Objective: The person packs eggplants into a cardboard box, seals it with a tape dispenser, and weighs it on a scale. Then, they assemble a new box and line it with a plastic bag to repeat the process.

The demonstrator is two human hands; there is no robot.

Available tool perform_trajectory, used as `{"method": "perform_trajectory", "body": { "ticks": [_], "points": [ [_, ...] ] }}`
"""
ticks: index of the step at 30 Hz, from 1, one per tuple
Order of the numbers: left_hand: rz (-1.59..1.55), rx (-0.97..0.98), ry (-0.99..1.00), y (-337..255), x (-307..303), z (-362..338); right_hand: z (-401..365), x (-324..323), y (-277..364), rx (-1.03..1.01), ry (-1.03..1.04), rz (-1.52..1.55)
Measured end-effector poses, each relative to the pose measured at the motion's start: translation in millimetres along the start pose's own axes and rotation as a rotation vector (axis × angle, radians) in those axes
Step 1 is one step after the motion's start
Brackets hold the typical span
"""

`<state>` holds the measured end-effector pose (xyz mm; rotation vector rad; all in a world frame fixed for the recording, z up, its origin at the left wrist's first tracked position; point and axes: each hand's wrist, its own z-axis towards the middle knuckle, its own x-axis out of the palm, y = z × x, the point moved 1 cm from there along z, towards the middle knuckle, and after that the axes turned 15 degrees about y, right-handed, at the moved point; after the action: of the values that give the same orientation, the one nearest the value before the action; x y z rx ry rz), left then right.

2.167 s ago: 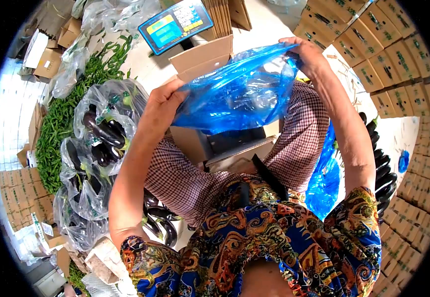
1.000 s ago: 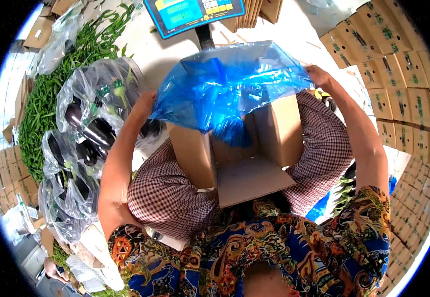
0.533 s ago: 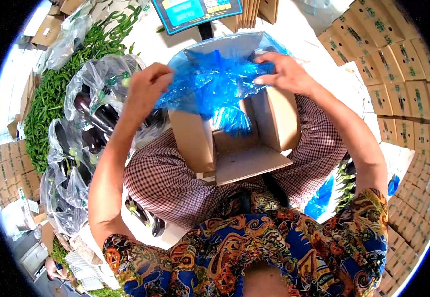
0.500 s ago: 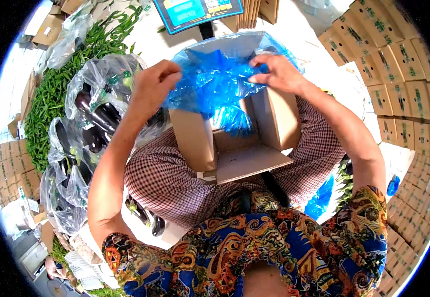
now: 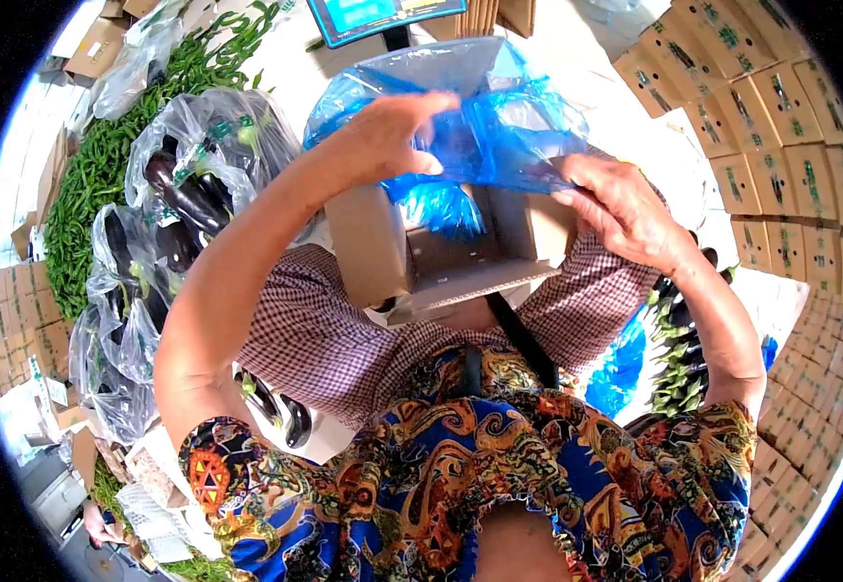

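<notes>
A thin blue plastic bag (image 5: 518, 121) spreads over the far part of an open cardboard box (image 5: 368, 242) between my knees. Its bunched part hangs down into the box. My right hand (image 5: 625, 209) pinches the near edge of this bag at the box's right side. Over the bag's left part, my left hand (image 5: 392, 136) has its thumb and fingers apart, the fingertips slightly blurred; nothing shows gripped in it. The box's near flap (image 5: 480, 289) points toward me.
Bagged eggplants (image 5: 189, 199) and a heap of green peppers (image 5: 101, 204) lie at left. A scale display (image 5: 383, 15) stands beyond the box. Loose eggplants (image 5: 683, 339) lie at right, near another blue bag (image 5: 620, 364). Stacked cartons (image 5: 771, 179) line the right side.
My left hand has moved right over the bag and its fingers have spread. My right hand has come lower and nearer, drawing the bag's edge to the right.
</notes>
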<state>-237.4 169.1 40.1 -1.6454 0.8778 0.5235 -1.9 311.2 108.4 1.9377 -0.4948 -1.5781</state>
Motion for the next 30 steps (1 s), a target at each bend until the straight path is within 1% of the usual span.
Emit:
{"method": "perform_trajectory", "body": {
  "ticks": [1,4,5,6,8,10,11,12,14,15,16,17,18,20,22,23,24,26,28,29,30],
  "points": [
    [0.104,0.005,0.084,2.8,7.0,-2.5,-8.8,3.5,-2.8,0.001,-0.004,-0.022],
    [-0.002,0.181,0.177,-10.4,31.7,-45.0,-36.3,6.0,-3.9,0.111,0.047,0.014],
    [0.019,0.22,0.179,-27.5,33.8,-65.1,-45.2,4.7,-3.8,0.195,0.119,0.06],
    [0.04,0.258,0.18,-46.3,37.6,-86.8,-54.9,5.0,-6.7,0.22,0.182,-0.056],
    [-0.049,0.18,0.235,-65.0,58.7,-123.6,-69.4,10.3,-3.7,0.271,0.265,-0.04],
    [-0.052,0.099,0.241,-70.4,85.9,-148.1,-79.8,20.7,-4.3,0.289,0.33,-0.012],
    [-0.053,0.059,0.241,-68.2,101.6,-153.8,-83.4,25.8,-7.0,0.36,0.381,-0.122],
    [0.018,0.006,0.281,-61.6,120.3,-155.0,-86.7,31.5,-10.9,0.43,0.43,-0.234],
    [0.164,-0.097,0.361,-42.8,160.5,-153.3,-91.1,51.3,-36.9,0.466,0.46,-0.305],
    [0.22,-0.134,0.368,-36.0,173.2,-148.1,-91.4,61.9,-50.7,0.486,0.473,-0.342],
    [0.278,-0.173,0.372,-29.0,182.2,-139.2,-83.4,73.1,-59.0,0.609,0.608,-0.351],
    [0.338,-0.213,0.375,-21.3,188.7,-131.1,-85.5,91.7,-70.5,0.599,0.547,-0.35],
    [0.359,-0.221,0.342,-14.4,195.4,-125.4,-75.5,104.4,-76.3,0.652,0.656,-0.434],
    [0.396,-0.247,0.282,-7.0,205.0,-124.2,-60.3,124.8,-89.8,0.742,0.82,-0.506],
    [0.423,-0.217,0.21,-14.6,201.4,-131.8,-77.8,147.8,-109.7,0.704,0.621,-0.595],
    [0.433,-0.195,0.179,-19.5,199.0,-135.7,-94.4,162.1,-136.8,0.571,0.539,-0.629],
    [0.319,-0.177,0.237,-25.1,189.3,-139.5,-95.7,157.0,-128.3,0.658,0.558,-0.55],
    [0.084,-0.133,0.345,-43.0,155.4,-149.4,-97.7,133.8,-99.6,0.55,0.612,-0.628],
    [0.194,-0.075,0.328,-43.4,126.5,-158.6,-105.6,120.2,-74.3,0.466,0.554,-0.749],
    [0.247,-0.051,0.321,-41.4,111.9,-164.4,-105.9,108.9,-60.4,0.485,0.527,-0.69],
    [0.164,-0.148,0.23,-39.4,94.7,-171.1,-101.2,88.7,-37.8,0.503,0.473,-0.553]
  ]
}}
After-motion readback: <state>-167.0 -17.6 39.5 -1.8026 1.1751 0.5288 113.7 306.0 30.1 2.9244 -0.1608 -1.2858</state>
